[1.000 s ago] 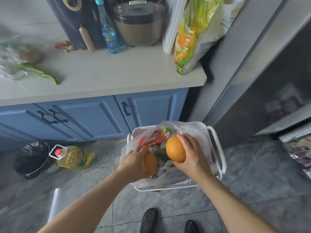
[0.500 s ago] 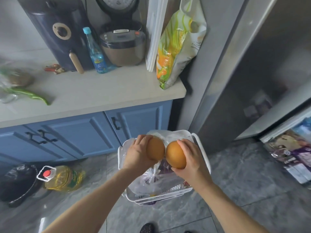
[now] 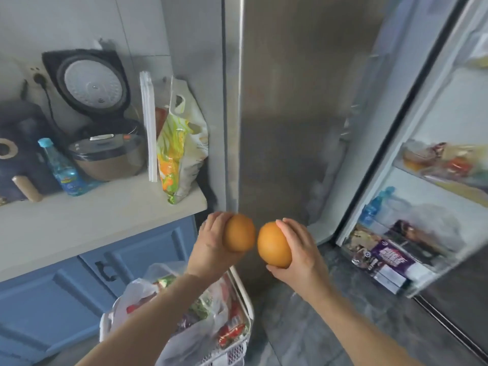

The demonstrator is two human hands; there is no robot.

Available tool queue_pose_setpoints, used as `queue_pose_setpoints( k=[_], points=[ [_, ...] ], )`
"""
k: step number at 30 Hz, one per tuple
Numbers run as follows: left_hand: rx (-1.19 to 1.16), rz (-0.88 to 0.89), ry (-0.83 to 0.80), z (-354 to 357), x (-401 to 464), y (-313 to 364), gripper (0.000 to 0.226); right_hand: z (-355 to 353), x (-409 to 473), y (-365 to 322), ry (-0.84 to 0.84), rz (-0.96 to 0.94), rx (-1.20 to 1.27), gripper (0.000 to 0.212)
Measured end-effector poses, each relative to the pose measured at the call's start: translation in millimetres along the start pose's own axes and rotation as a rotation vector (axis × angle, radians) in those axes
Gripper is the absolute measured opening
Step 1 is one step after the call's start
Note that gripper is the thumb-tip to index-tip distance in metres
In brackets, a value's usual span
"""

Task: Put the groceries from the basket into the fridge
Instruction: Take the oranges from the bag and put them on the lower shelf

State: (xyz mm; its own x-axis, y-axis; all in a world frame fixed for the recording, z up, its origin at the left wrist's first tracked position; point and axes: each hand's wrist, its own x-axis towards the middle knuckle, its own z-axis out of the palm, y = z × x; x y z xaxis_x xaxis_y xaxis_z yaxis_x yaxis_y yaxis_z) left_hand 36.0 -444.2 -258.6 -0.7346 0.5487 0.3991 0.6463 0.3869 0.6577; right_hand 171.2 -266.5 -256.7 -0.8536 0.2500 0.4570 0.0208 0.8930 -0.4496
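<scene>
My left hand (image 3: 210, 243) grips one orange (image 3: 239, 233) and my right hand (image 3: 301, 253) grips another orange (image 3: 273, 245); the two fruits are held side by side, a small gap apart, in front of the grey fridge (image 3: 290, 114). Below my left arm the white basket (image 3: 241, 290) stands on the floor, filled with plastic bags of groceries (image 3: 208, 313). The fridge's right door (image 3: 433, 207) stands open, its shelves stocked with packets and a blue bottle.
The counter (image 3: 100, 215) on the left carries a rice cooker (image 3: 105, 154), a blue bottle (image 3: 62, 167), a dark appliance and a printed bag (image 3: 179, 151) at its edge. Blue cabinets (image 3: 52, 299) sit beneath. Grey tile floor (image 3: 356, 313) lies before the fridge.
Both hands have lifted the oranges up out of the basket and toward the fridge. The view has swung up and to the right, revealing the open door shelves.
</scene>
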Motion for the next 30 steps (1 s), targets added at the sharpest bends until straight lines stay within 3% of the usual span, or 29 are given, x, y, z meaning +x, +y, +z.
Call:
queue_pose_setpoints(
  k=[6,14,21,30],
  points=[
    [-0.109,0.089,0.063,71,57,92,0.095,-95,10,76,0.078,0.031,-0.086,0.101],
    [-0.29,0.194,-0.002,142,135,178,0.089,-186,38,157,0.159,0.051,-0.188,0.1],
    [-0.258,0.336,0.03,197,235,209,0.078,-219,103,235,0.219,0.068,-0.23,0.098],
    [-0.186,0.425,0.057,253,372,230,0.082,-246,209,330,0.299,0.075,-0.23,0.096]
  ],
)
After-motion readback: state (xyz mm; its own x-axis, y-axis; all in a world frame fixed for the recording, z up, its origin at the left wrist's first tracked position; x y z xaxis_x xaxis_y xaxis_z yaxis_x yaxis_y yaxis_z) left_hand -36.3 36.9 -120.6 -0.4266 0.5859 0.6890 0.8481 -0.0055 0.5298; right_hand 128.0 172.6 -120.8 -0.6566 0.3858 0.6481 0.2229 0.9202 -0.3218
